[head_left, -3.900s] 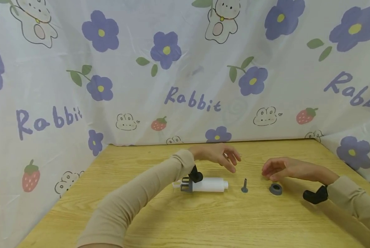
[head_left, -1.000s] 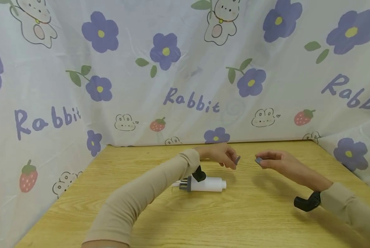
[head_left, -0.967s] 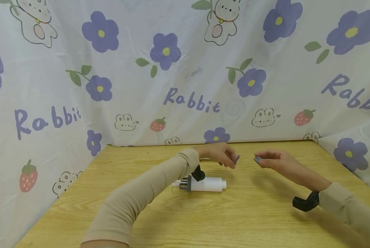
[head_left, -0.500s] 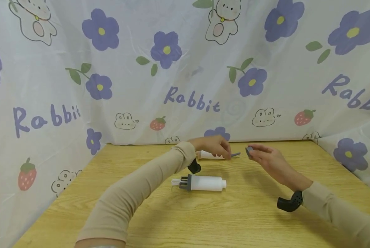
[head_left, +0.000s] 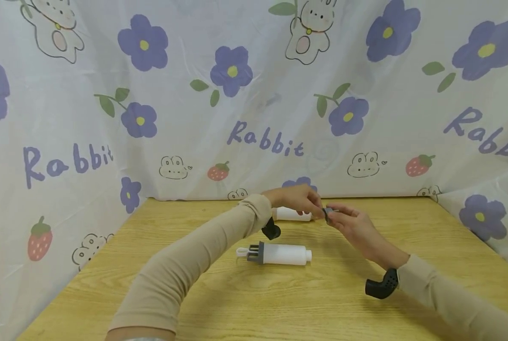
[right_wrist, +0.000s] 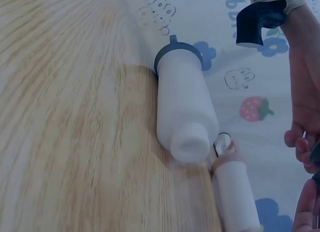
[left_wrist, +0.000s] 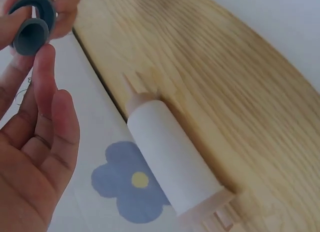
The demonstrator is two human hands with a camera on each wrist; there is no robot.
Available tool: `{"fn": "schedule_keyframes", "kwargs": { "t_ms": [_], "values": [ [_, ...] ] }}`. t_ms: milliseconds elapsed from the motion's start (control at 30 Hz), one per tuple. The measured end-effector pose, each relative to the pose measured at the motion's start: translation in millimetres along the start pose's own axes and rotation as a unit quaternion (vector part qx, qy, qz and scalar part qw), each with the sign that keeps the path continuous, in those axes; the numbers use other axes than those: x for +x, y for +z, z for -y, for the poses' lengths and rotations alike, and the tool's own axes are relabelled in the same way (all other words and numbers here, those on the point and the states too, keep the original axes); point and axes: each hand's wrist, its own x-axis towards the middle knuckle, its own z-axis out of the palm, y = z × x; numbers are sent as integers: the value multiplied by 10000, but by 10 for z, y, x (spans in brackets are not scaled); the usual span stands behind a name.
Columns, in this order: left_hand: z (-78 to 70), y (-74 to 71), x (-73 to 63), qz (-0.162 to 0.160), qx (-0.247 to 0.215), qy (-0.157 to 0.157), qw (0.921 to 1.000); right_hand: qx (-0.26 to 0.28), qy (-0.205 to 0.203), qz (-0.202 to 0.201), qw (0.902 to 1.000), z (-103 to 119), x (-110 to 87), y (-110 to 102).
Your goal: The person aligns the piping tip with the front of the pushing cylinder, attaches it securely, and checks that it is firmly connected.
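Above the back of the table, my two hands meet. My left hand (head_left: 298,199) pinches a small grey nozzle (left_wrist: 31,37), its hollow flared base facing the left wrist camera. My right hand (head_left: 358,232) holds a grey ring cap (head_left: 329,216) between thumb and fingers. In the left wrist view the nozzle lies against the ring cap (left_wrist: 47,10); how far it sits inside is hidden by the fingers. Below them lies a white squeeze bottle (head_left: 284,254) on its side, with a grey slotted collar (head_left: 255,253) and a white loop at its left end.
A second white bottle (left_wrist: 170,157) with a pinkish nozzle cap and collar lies behind, partly under my left hand in the head view. The wooden table (head_left: 254,303) ends at a patterned cloth (head_left: 254,109). Black wrist mounts (head_left: 380,284) hang below both wrists.
Nozzle and ring cap, lying on the table at first, are now held up. My right hand has moved left, bringing the ring cap against the nozzle. The bottle has stayed put.
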Motion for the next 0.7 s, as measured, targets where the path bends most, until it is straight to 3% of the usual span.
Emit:
{"fn": "schedule_keyframes", "kwargs": {
  "t_ms": [133, 367, 567, 700],
  "values": [
    [21, 32, 7, -239, -572, -164, 9979, 121, -15, 26, 9999, -17, 12, 16],
    [53, 126, 13, -611, -1693, -304, 9832, 74, -44, 32, 10000, -10, 14, 17],
    [26, 176, 17, -718, -1586, -156, 9846, 284, -45, 41, 9996, -9, 9, -9],
    [29, 211, 30, -788, -1495, -145, 9855, 254, -68, 265, 9993, -7, 3, -19]
  ]
}}
